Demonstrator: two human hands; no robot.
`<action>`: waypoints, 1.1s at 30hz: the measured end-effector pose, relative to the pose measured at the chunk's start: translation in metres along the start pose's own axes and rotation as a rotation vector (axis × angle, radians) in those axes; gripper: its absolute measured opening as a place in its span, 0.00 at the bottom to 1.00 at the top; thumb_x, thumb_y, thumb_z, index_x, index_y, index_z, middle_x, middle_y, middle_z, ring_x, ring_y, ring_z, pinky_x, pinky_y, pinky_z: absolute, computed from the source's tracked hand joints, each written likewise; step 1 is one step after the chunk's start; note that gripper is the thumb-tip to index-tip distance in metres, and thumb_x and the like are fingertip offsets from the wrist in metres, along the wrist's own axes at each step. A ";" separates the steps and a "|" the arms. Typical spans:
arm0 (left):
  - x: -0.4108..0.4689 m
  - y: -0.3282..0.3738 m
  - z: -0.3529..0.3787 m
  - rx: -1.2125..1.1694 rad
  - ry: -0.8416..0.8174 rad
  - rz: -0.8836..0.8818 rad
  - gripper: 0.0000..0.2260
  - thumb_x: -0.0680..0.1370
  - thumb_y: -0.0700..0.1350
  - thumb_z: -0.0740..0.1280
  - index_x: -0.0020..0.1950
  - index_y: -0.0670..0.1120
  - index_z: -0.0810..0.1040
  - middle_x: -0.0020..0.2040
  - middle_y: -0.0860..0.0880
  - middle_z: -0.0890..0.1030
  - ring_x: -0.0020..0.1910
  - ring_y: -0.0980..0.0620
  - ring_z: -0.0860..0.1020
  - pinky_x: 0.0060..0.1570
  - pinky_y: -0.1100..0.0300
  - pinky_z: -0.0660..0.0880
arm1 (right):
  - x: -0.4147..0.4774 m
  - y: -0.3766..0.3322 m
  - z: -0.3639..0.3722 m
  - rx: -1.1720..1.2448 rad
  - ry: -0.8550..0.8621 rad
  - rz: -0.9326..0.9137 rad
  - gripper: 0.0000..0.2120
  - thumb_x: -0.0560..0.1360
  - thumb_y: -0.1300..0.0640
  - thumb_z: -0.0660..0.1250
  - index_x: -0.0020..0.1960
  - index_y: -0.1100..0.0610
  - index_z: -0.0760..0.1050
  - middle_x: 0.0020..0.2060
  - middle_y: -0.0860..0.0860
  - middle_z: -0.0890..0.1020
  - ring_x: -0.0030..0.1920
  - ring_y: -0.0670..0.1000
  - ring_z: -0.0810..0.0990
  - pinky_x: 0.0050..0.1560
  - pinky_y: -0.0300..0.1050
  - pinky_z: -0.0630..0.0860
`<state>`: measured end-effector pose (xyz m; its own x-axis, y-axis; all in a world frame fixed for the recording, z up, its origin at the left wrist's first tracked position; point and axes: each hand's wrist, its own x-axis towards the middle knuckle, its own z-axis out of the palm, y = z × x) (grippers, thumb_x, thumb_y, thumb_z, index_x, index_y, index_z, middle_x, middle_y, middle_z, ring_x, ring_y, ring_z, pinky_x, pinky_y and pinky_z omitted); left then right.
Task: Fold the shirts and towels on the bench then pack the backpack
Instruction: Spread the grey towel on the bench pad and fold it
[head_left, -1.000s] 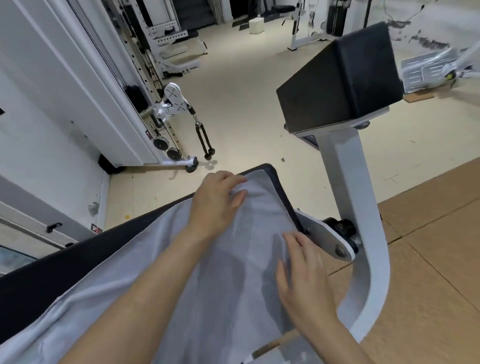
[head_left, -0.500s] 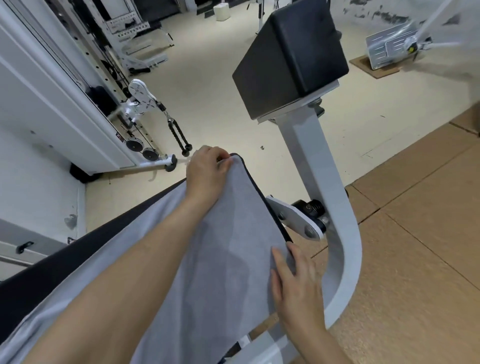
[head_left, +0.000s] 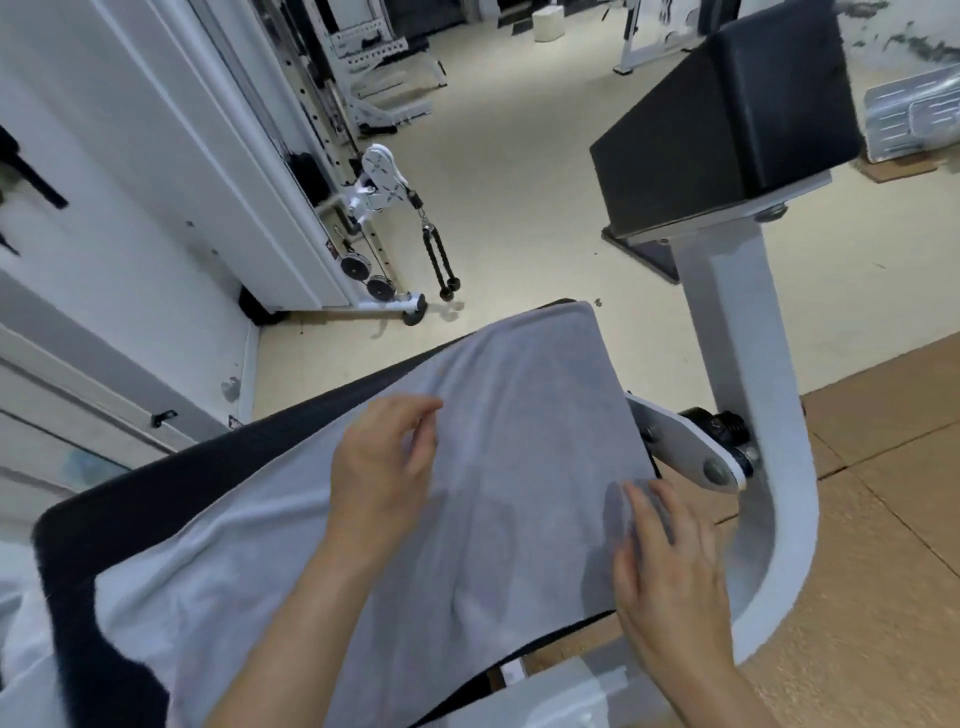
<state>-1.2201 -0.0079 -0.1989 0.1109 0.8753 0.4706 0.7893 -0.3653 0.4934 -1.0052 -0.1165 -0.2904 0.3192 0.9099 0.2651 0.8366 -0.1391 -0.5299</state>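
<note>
One grey towel (head_left: 519, 415) covered the worktop (head_left: 140, 514); two hands: right hand (head_left: 670, 582) flat at four o'clock, left hand (head_left: 382, 465) curled, couldn't tell its grip

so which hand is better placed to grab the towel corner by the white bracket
Right. The right hand lies flat on the towel with its fingers at that corner, beside the bracket. The left hand is across the towel near the far edge.
</note>
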 end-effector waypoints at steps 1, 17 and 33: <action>-0.022 -0.020 -0.020 0.020 0.009 -0.094 0.08 0.77 0.37 0.68 0.51 0.49 0.82 0.45 0.60 0.79 0.44 0.57 0.76 0.46 0.65 0.73 | 0.001 -0.008 -0.002 0.024 0.018 -0.057 0.22 0.69 0.70 0.70 0.62 0.62 0.77 0.60 0.62 0.77 0.56 0.65 0.75 0.51 0.61 0.76; -0.106 -0.181 -0.167 0.223 0.051 -0.710 0.04 0.75 0.43 0.70 0.46 0.51 0.83 0.48 0.51 0.79 0.50 0.51 0.77 0.49 0.60 0.70 | 0.030 -0.190 0.046 0.046 -0.408 -0.632 0.24 0.77 0.59 0.61 0.73 0.51 0.67 0.74 0.50 0.63 0.72 0.54 0.61 0.66 0.51 0.66; -0.050 -0.249 -0.214 -0.228 0.210 -0.837 0.17 0.70 0.31 0.70 0.38 0.55 0.79 0.39 0.52 0.79 0.39 0.52 0.76 0.38 0.63 0.73 | 0.125 -0.247 0.080 -0.027 -0.262 -0.445 0.05 0.78 0.61 0.63 0.48 0.59 0.78 0.49 0.55 0.76 0.54 0.60 0.70 0.45 0.46 0.63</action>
<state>-1.5519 -0.0284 -0.1885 -0.5785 0.8157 0.0041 0.4205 0.2939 0.8584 -1.2077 0.0626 -0.1904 -0.1897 0.9501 0.2476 0.8783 0.2770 -0.3898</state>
